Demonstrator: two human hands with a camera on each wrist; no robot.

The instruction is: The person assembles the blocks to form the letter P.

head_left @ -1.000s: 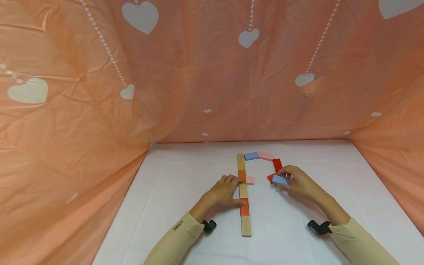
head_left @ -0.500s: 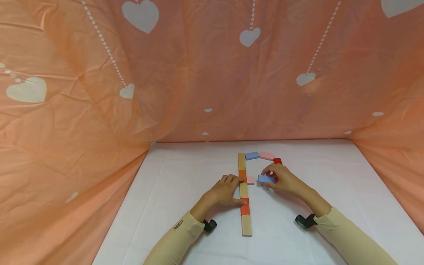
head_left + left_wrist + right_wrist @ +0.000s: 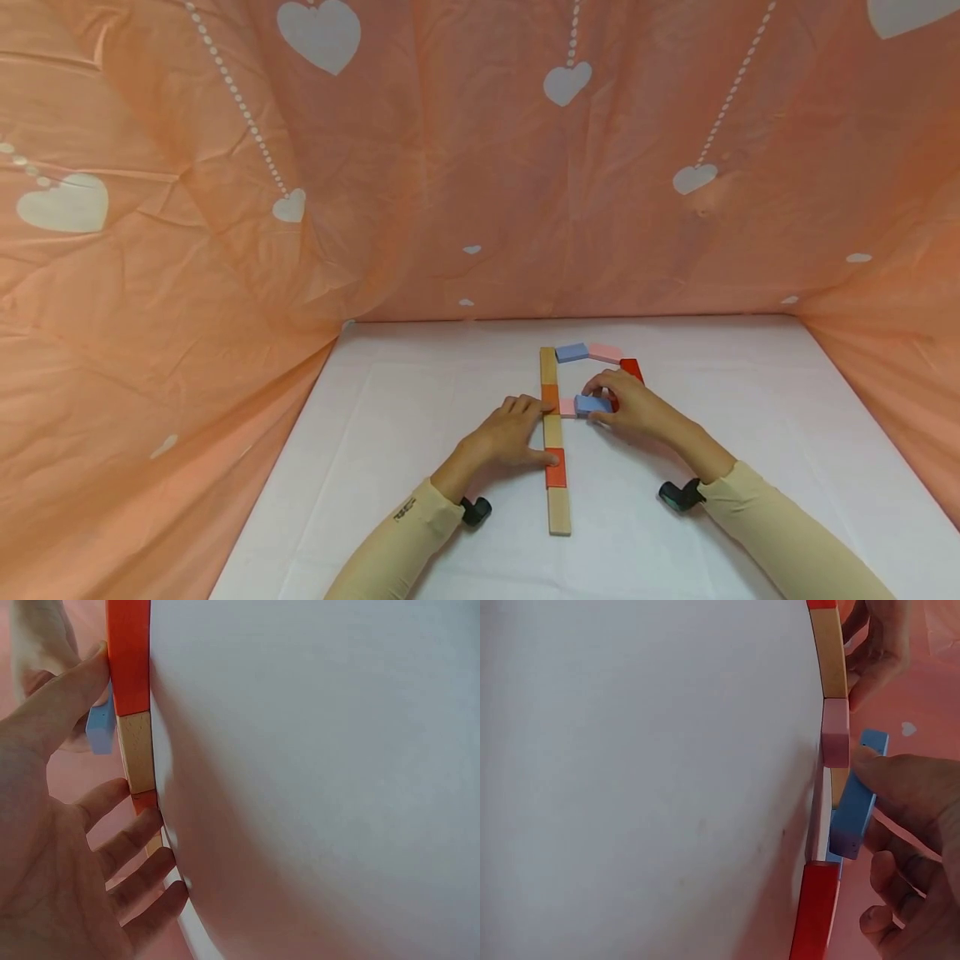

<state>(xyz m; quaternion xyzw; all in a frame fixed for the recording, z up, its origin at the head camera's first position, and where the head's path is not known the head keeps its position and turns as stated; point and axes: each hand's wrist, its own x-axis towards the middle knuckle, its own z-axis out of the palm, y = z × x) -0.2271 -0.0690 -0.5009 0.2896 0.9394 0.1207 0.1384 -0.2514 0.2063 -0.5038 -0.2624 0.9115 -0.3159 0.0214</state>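
My right hand (image 3: 637, 408) pinches a blue rectangular block (image 3: 592, 405) between thumb and fingers. In the right wrist view the blue block (image 3: 857, 802) is held slightly off the white table, close to a small pink block (image 3: 836, 733). That pink block (image 3: 567, 407) abuts an upright column of plain wood and orange-red blocks (image 3: 552, 432). My left hand (image 3: 510, 433) rests against the column's left side, thumb on the lower orange-red block (image 3: 556, 468) and index finger on the upper orange block (image 3: 550, 399). Behind my right hand, red pieces are partly hidden.
From the column's top, a flat blue block (image 3: 572, 352) and a long pink block (image 3: 605, 352) run right to a red block (image 3: 632, 368), forming a curve. A plain wood block (image 3: 558, 511) ends the column at the near side. An orange curtain (image 3: 480, 167) encloses the table.
My right hand has carried the blue block left, from over the red pieces to the small pink block, and lowered it a little. My left hand has stayed in place.
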